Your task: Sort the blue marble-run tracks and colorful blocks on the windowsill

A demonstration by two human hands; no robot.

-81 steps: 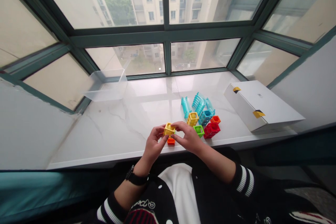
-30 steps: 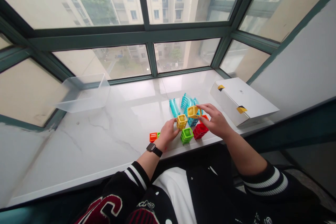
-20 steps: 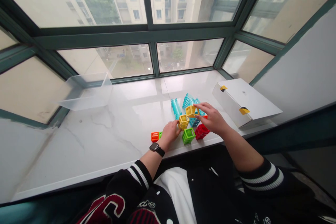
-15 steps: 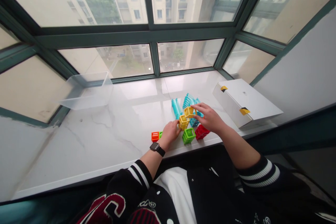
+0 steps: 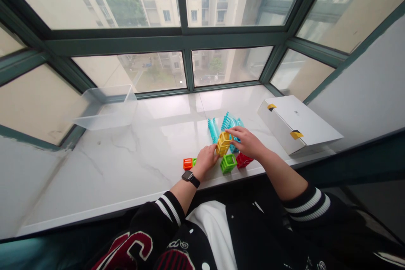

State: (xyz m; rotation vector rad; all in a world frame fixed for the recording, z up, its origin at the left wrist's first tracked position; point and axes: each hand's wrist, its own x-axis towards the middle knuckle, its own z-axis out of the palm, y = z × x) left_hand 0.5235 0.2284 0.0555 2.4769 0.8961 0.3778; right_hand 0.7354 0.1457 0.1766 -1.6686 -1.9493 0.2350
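Observation:
My left hand (image 5: 206,160) is closed around the side of a lower yellow toy block (image 5: 222,149). Fingers of my right hand (image 5: 249,142) grip an upper yellow toy block (image 5: 225,137), which sits against the top of the lower one, the pair tilting slightly right. Just below them stands a green block (image 5: 228,163), with a red block (image 5: 244,160) to its right. An orange block (image 5: 187,163) lies left of my left wrist, beside a green piece partly hidden by that hand. Behind the yellow blocks are a clear blue straight piece (image 5: 213,130) and clear blue curved pieces (image 5: 229,121).
On the marble-patterned sill (image 5: 152,152), a clear plastic bin (image 5: 109,120) stands at the far left. A white box (image 5: 299,120) with yellow-and-black tabs is at the right. Green-framed windows (image 5: 120,41) bound the back.
My right hand has moved left and slightly down, bringing the upper yellow block from beside the lower one onto its top. My left hand has stayed nearly still.

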